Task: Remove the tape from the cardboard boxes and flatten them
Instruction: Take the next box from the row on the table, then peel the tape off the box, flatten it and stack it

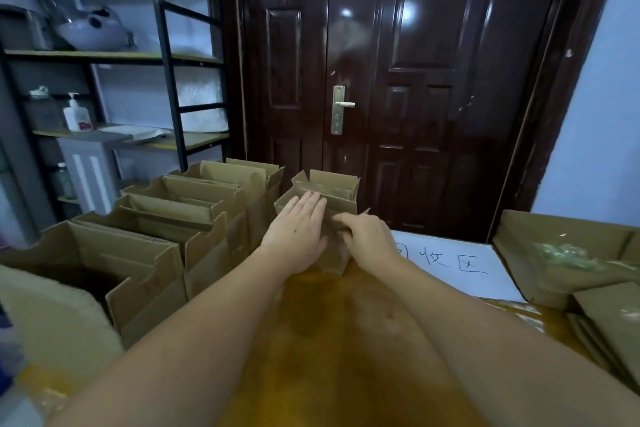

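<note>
Both arms reach far out over the yellow surface (339,340). The left hand (298,236) lies flat with straight fingers, pressing on the side of a small brown cardboard box (329,198). The right hand (367,239) has bent fingers and pinches the box near its middle. The box stands at the far edge of the surface, in front of a dark shiny door (415,80), and its top flaps are open. To the left stands a row of open boxes (180,218), close together, made of rough wavy cardboard. On the right sits a big open box (540,253) with crumpled clear tape (568,253) inside. Flat cardboard pieces (609,315) lie just beside it. A white paper sheet (460,263) with black writing lies near the hands.
</note>
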Motion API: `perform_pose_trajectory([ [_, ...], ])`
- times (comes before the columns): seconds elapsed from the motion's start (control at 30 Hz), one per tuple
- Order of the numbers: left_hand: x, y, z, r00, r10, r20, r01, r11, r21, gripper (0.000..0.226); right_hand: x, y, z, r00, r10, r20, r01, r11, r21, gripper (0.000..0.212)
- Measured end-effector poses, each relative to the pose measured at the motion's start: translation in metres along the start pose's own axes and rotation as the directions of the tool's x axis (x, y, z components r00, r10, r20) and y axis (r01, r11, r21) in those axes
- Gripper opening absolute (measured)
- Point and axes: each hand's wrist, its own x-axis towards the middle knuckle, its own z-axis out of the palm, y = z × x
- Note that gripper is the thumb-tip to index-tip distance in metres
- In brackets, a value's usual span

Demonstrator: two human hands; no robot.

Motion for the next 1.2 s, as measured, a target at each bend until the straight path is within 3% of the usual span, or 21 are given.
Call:
perform_pose_trajectory([
  [0.17, -0.018, 0.033, -0.027, 0.996, 0.072, 0.059, -0.063, 0.989, -0.136, 0.075, -0.056, 0.012, -0.038, 0.998, 0.017, 0.057, -0.023, 0.994, 0.105, 0.029],
  [0.4, -0.043, 0.074, -0.042, 0.997, 0.025, 0.072, -0.006, 0.968, -0.249, 0.071, -0.135, 0.025, -0.088, 0.999, -0.002, 0.041, -0.004, 0.99, 0.138, 0.025],
  [0.73, -0.065, 0.128, -0.054, 0.954, 0.165, 0.251, -0.07, 0.934, -0.349, 0.121, -0.218, 0.036, -0.161, 0.984, -0.04, 0.172, 0.057, 0.994, -0.097, 0.017],
  [0.83, -0.066, 0.135, -0.053, 0.935, 0.171, 0.31, 0.014, 0.856, -0.516, 0.115, -0.23, 0.044, -0.174, 0.986, -0.022, 0.167, 0.036, 0.996, -0.087, 0.014],
  [0.9, -0.068, 0.141, -0.051, 0.936, 0.169, 0.308, 0.018, 0.852, -0.523, 0.11, -0.234, 0.048, -0.177, 0.988, 0.002, 0.152, 0.009, 0.997, -0.073, 0.008],
  [1.07, -0.072, 0.146, -0.038, 0.916, 0.223, 0.334, -0.06, 0.898, -0.435, 0.135, -0.218, 0.045, -0.171, 0.981, 0.039, 0.189, -0.018, 0.994, -0.109, 0.034],
  [1.2, -0.071, 0.146, -0.019, 0.935, 0.207, 0.287, -0.069, 0.902, -0.426, 0.133, -0.197, 0.036, -0.155, 0.946, 0.017, 0.324, 0.02, 0.994, -0.109, 0.05],
])
